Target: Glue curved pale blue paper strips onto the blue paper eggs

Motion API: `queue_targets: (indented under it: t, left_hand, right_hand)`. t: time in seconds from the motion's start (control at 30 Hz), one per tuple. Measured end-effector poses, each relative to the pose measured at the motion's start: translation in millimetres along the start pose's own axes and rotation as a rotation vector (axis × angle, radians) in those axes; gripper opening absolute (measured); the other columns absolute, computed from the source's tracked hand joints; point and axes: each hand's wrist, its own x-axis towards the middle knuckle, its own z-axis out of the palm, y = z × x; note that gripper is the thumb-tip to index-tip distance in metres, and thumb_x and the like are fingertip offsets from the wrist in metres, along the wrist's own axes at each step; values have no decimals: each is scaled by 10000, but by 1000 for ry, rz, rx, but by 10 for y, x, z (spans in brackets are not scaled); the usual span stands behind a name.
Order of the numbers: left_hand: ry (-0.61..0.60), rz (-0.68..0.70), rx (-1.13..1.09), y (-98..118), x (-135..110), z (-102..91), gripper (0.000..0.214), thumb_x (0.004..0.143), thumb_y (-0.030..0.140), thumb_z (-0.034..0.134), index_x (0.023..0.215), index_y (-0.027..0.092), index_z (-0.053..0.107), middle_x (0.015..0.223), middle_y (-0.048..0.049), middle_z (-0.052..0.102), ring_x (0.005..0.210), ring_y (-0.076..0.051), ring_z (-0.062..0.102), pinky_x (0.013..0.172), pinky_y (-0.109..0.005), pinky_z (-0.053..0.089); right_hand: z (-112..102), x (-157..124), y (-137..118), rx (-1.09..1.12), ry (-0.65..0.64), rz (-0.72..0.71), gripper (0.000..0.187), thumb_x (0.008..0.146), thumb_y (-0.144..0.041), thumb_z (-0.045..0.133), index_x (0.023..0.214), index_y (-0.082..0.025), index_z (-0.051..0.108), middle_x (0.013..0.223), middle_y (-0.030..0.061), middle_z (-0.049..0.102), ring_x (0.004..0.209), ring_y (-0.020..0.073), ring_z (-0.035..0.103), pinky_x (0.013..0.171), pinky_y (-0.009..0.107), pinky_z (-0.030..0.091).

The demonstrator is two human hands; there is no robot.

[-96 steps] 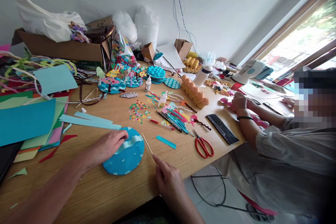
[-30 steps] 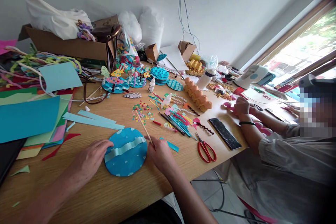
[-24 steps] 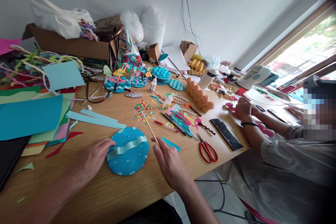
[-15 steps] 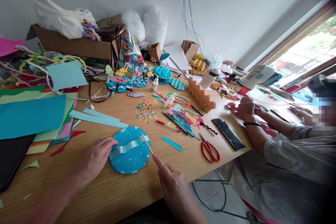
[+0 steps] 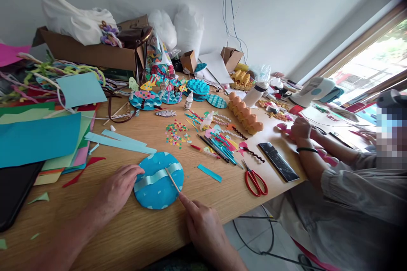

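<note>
A round blue paper disc (image 5: 155,199) lies on the table before me, with small pale patches round its edge. Across it runs a wavy light-blue paper strip (image 5: 154,179), which rises and dips in low humps. My left hand (image 5: 119,188) grips the disc's left edge, fingers closed together. In my right hand (image 5: 205,224) is a thin wooden stick (image 5: 173,181), the index finger stretched along it. The stick's tip touches or hovers by the strip, right of the disc's middle; I cannot tell which.
Light-blue strips (image 5: 122,143) lie behind the disc. Rightward are a short blue strip (image 5: 210,173), red-handled scissors (image 5: 256,183) and a phone (image 5: 278,161). Glue bottles (image 5: 207,121), confetti (image 5: 177,133) and an egg carton (image 5: 244,114) stand farther back. A co-worker's hands (image 5: 300,129) work at right.
The stick's tip has moved left along the strip, from near its right end towards the middle. My right hand has shifted left with it; my left hand stays at the disc's edge.
</note>
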Motion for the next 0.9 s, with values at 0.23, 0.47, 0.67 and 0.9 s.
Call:
queue_targets:
  t: [0.23,0.47,0.67,0.9]
  left_hand:
    - [2,-25,-21,2,2,4,276,836,269,345,908,230,609,953,-58,672,915,-203,617,845,-313,480]
    - [-15,-26,-60,13,2,-40,239,851,322,383,904,231,597,960,-54,660,921,-206,605,825,-310,476]
    - [-105,-15,-164,16,3,-148,119,803,328,493,845,225,535,915,-40,622,871,-199,585,777,-307,481]
    - [-201,36,-171,20,11,-227,94,800,290,491,755,227,543,933,-26,598,912,-187,569,784,-272,463]
  right_hand:
    - [-50,-35,-18,148,103,-29,492,824,-75,372,1275,-205,520,865,65,697,730,167,655,644,217,442]
    - [0,-147,-6,239,190,-212,468,839,-106,357,1274,-188,507,790,48,678,619,130,610,572,197,403]
    - [213,-88,-34,150,163,-257,528,757,-90,392,1267,-146,513,808,74,696,621,174,643,547,233,422]
    - [249,-29,-106,49,82,-208,570,736,-92,429,1298,-172,485,857,72,707,667,197,667,558,247,442]
